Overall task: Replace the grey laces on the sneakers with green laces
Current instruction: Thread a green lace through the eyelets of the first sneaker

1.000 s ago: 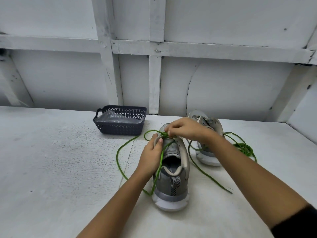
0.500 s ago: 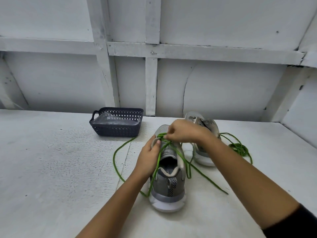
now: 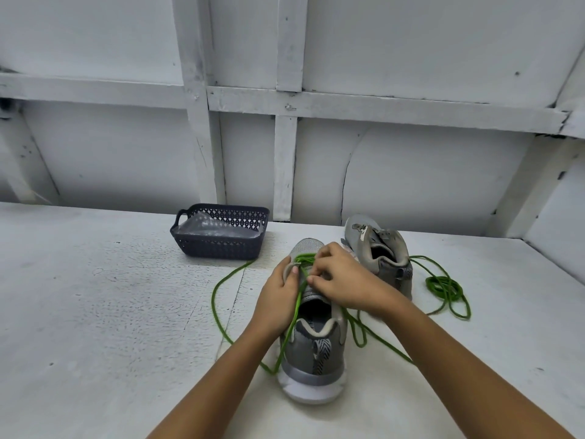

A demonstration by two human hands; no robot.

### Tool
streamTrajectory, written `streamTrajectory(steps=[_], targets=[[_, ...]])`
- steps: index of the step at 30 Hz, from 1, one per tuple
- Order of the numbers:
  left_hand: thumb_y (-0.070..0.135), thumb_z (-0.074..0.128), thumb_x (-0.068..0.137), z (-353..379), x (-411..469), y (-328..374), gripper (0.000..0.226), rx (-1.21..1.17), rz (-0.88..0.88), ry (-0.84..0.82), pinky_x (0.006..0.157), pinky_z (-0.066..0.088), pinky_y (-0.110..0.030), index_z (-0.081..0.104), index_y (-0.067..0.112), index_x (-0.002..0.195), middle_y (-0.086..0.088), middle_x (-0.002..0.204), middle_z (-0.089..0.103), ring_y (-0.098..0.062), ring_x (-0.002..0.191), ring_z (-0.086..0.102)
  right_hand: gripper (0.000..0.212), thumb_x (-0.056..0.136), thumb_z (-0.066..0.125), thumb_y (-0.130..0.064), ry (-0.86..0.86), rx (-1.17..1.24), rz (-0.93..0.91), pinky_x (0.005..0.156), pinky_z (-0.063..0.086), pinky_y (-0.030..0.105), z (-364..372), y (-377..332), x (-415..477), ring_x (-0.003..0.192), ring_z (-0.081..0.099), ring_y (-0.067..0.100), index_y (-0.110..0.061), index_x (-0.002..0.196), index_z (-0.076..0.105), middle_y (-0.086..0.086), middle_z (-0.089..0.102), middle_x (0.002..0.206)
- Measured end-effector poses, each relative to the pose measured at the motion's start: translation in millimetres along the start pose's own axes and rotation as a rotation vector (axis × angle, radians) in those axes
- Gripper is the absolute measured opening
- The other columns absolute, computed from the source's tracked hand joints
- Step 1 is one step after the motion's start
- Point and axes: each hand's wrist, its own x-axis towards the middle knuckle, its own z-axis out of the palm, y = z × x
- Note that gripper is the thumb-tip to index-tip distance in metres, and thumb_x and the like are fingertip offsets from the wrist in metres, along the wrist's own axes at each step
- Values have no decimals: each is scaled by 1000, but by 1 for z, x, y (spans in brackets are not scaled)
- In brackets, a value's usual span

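Currently: my left hand grips near sneaker, right hand pinches green lace; risk, I judge: loose slack snags, eyelet missed

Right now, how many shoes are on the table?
2. The near shoe is gripped by the left hand, while the right hand pinches its green lace. The far shoe stands behind it, to the right.

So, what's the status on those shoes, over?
Left hand holds near sneaker; right hand pinches green lace at its eyelets. Far sneaker unlaced, spare lace coiled beside it. Nothing blocking.
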Motion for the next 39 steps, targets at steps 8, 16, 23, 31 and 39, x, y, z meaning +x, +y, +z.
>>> streamTrajectory(steps=[8, 16, 23, 31, 39], targets=[[31, 54, 94, -12, 4, 8, 36, 132, 179, 57, 87, 37, -22, 51, 24, 129, -1, 116, 53, -10, 108, 49, 29, 94, 46, -14, 73, 1052, 352, 59, 43, 24, -51, -34, 1, 55, 54, 14, -11, 66, 53, 3, 56, 61], [43, 44, 87, -21, -9, 65, 42, 1, 391, -266, 51, 32, -7, 69, 13, 102, 24, 49, 53, 8, 50, 49, 32, 96, 33, -2, 71, 1860, 297, 50, 55, 26, -98, -68, 30, 49, 59, 16, 1, 71, 52, 9, 58, 54], [25, 56, 83, -36, 18, 88, 22, -445, 187, -395, 45, 33, -14, 61, 5, 76, 7, 46, 49, -5, 44, 41, 37, 100, 30, -22, 135, 1751, 295, 56, 56, 27, -75, -39, 40, 58, 66, 18, -4, 86, 59, 8, 67, 61], [27, 48, 95, -77, 96, 127, 23, -736, -111, -175, 56, 35, -21, 63, 19, 79, 11, 49, 53, 0, 46, 49, 39, 100, 34, -36, -132, 1329, 183, 40, 32, 18, -23, -27, 6, 39, 41, 9, -12, 81, 58, -1, 54, 57], [49, 42, 94, -59, 108, 82, 40, -483, -268, -334, 56, 27, -23, 65, 17, 89, 10, 50, 40, -4, 46, 39, 30, 100, 37, -23, -88, 1488, 271, 32, 16, 13, -20, -30, 13, 33, 24, 4, -11, 75, 49, -3, 36, 48]])
